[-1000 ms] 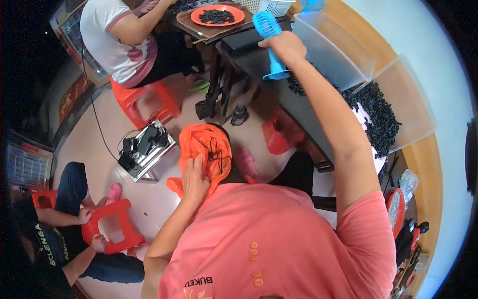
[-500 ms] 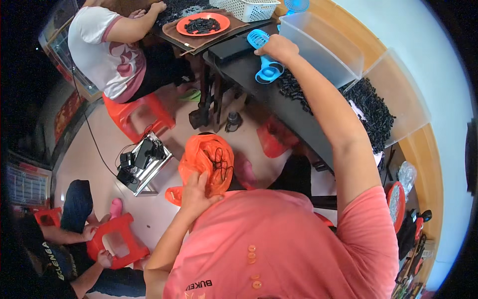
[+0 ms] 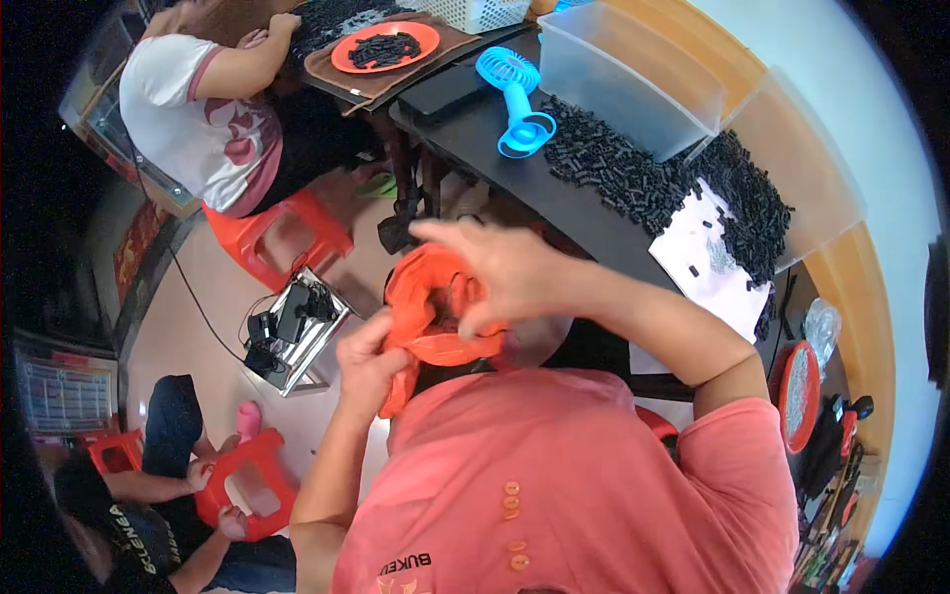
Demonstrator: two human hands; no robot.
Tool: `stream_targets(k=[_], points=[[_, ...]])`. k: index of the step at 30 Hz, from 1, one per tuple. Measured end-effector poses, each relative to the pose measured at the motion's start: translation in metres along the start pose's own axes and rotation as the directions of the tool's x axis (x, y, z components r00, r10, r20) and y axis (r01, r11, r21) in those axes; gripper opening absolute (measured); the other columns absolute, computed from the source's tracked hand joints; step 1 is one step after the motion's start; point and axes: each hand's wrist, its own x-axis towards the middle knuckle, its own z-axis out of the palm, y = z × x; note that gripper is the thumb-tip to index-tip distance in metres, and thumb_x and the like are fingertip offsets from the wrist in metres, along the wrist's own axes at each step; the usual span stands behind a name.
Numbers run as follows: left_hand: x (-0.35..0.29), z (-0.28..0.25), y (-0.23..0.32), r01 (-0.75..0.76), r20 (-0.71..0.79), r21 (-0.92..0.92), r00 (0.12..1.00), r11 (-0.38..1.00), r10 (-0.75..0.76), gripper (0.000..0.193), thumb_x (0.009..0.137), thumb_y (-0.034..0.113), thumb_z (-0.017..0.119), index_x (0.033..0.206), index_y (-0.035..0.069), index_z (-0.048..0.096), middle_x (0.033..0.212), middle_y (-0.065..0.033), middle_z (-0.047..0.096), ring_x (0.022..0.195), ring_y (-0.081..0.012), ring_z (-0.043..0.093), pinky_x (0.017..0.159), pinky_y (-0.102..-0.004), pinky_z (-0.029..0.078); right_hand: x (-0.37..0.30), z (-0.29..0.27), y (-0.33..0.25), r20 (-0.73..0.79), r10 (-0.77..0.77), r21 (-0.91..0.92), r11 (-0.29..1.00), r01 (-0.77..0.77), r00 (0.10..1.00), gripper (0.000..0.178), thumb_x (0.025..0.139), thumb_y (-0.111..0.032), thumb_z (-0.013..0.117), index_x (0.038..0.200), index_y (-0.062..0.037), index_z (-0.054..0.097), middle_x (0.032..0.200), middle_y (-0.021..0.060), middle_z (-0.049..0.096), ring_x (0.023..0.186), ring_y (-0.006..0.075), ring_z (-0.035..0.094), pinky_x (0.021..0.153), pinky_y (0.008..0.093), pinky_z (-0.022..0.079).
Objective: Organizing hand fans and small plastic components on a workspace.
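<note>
An orange plastic bag hangs in front of my body, its mouth gathered and partly spread; dark strands show faintly inside. My left hand is closed on the bag's left side. Over the bag's right rim reaches my right hand, slightly blurred, fingers stretched out and thumb by the bag's mouth. On the dark table lies a blue handheld fan with a ring-shaped base, touched by neither hand.
Small black pieces cover the table beside a clear plastic bin and a white sheet. An orange plate of black pieces is at the back. Two people sit left, near red stools and a metal stand with adapters.
My right hand has let go of the blue fan, leaving it on the table, and has come down to the bag. My left hand has closed on the bag's side.
</note>
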Motion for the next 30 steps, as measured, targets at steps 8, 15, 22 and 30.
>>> stream_targets(k=[8, 15, 22, 30], points=[[0.07, 0.074, 0.099, -0.683, 0.372, 0.015, 0.682, 0.73, 0.63, 0.047, 0.069, 0.001, 0.068, 0.115, -0.005, 0.058, 0.101, -0.0132, 0.061, 0.087, -0.0228, 0.06, 0.079, -0.0296, 0.047, -0.059, -0.06, -0.037, -0.424, 0.026, 0.25, 0.964, 0.09, 0.905, 0.045, 0.063, 0.008, 0.07, 0.106, -0.0017, 0.063, 0.096, 0.0117, 0.068, 0.089, 0.0162, 0.067, 0.077, 0.0292, 0.053], [0.133, 0.111, 0.103, -0.516, 0.212, 0.037, 0.841, 0.856, 0.498, 0.033, 0.077, 0.01, 0.072, 0.106, -0.002, 0.062, 0.094, -0.0077, 0.058, 0.087, -0.015, 0.056, 0.076, -0.0268, 0.047, -0.14, -0.183, 0.021, -0.549, 0.515, 0.379, 0.855, -0.353, 0.658, 0.03, 0.061, 0.013, 0.061, 0.087, -0.0001, 0.066, 0.077, 0.0012, 0.063, 0.073, 0.0082, 0.058, 0.065, 0.0219, 0.046], [0.184, 0.159, 0.063, -0.811, 0.406, 0.268, 0.585, 0.52, 0.702, 0.034, 0.072, 0.016, 0.077, 0.101, 0.003, 0.065, 0.094, -0.0107, 0.062, 0.088, -0.024, 0.06, 0.074, -0.0328, 0.048, -0.206, -0.171, 0.144, -0.599, 0.592, 0.1, 0.724, -0.683, 0.54, 0.051, 0.058, 0.001, 0.071, 0.109, -0.0021, 0.061, 0.098, 0.0066, 0.059, 0.087, 0.0159, 0.059, 0.079, 0.0269, 0.046], [0.348, 0.136, 0.094, -0.446, 0.037, 0.229, 0.892, 0.865, 0.45, 0.016, 0.071, 0.007, 0.071, 0.085, -0.002, 0.071, 0.075, -0.0098, 0.068, 0.068, -0.0149, 0.063, 0.065, -0.0285, 0.05, -0.226, -0.225, 0.097, -0.276, 0.806, 0.413, 0.592, -0.693, 0.524, 0.076, 0.055, -0.015, 0.076, 0.127, -0.0071, 0.055, 0.102, -0.0008, 0.057, 0.09, 0.0121, 0.054, 0.083, 0.0267, 0.041]])
